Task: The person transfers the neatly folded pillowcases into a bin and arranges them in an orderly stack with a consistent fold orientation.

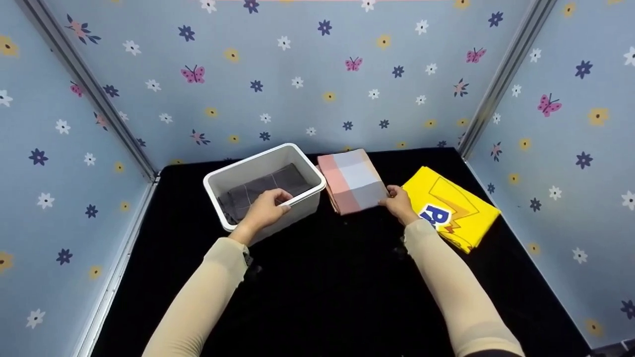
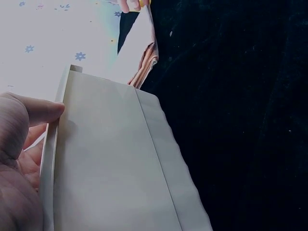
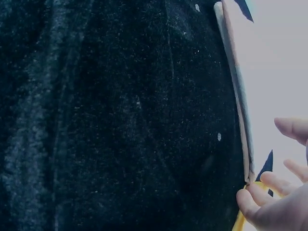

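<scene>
Left of centre in the head view, noted a white bin (image 1: 297,213), set upright on a black cover (image 1: 337,287), with its long sides rising toward the upper right. Inside, found a dark grey cloth (image 1: 270,183), laid flat below the rim and so well contained by the walls. Along the lower right stretch of the rim, observed the left hand (image 1: 266,209), with fingers curled to the inside and thumb pressed outside, gripping the edge between them. Judged this hold suited to steadying a light container against sliding or tipping.

Just right of the bin, near the middle of the frame, located a folded checked cloth (image 1: 353,179), lying flat close to the bin wall; could not tell touching from apart. At its lower right corner, marked the right hand (image 1: 401,204), with fingers parted and loosely bent at the edge, thumb apart from them, and no firm pinch in sight. Read the corner as a sensible place for access to the folded layers without disturbing the folds.

Farther right, recorded a folded yellow cloth (image 1: 449,198) with blue lettering, partly hidden behind the right hand. Presumed set aside there for easy reach.
</scene>
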A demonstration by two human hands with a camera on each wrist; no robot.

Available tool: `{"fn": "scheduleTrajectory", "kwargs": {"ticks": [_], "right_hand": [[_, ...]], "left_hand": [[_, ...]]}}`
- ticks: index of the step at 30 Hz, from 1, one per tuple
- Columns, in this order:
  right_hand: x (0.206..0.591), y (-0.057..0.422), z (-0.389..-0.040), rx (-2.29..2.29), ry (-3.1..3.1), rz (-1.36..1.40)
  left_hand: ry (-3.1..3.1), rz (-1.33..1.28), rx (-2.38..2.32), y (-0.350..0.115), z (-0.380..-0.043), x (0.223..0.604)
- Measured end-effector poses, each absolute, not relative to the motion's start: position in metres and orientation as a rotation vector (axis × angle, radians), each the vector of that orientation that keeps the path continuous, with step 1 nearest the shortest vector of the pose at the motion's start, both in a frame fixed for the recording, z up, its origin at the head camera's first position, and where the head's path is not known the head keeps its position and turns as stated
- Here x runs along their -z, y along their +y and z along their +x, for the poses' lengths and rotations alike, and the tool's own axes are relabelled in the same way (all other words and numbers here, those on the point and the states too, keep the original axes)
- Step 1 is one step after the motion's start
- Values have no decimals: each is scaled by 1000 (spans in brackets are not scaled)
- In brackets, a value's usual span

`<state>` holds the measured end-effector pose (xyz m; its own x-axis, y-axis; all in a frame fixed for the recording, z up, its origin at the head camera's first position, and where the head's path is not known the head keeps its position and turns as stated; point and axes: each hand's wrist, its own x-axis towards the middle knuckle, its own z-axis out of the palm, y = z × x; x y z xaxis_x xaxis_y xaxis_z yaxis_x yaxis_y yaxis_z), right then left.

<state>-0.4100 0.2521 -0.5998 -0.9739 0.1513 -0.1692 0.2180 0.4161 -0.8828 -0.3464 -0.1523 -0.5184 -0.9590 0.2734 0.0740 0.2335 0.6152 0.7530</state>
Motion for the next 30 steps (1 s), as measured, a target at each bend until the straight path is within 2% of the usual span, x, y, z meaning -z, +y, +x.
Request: {"fn": "scheduleTrajectory", "kwargs": {"ticks": [8, 22, 30], "right_hand": [[597, 249, -413, 1598, 2624, 327], [595, 247, -420, 1557, 2486, 519], [596, 237, -419, 1814, 2334, 654]], "left_hand": [[2801, 439, -1266, -153, -348, 521], [2802, 439, -1257, -151, -347, 520], [2804, 428, -1260, -151, -346, 520]]}}
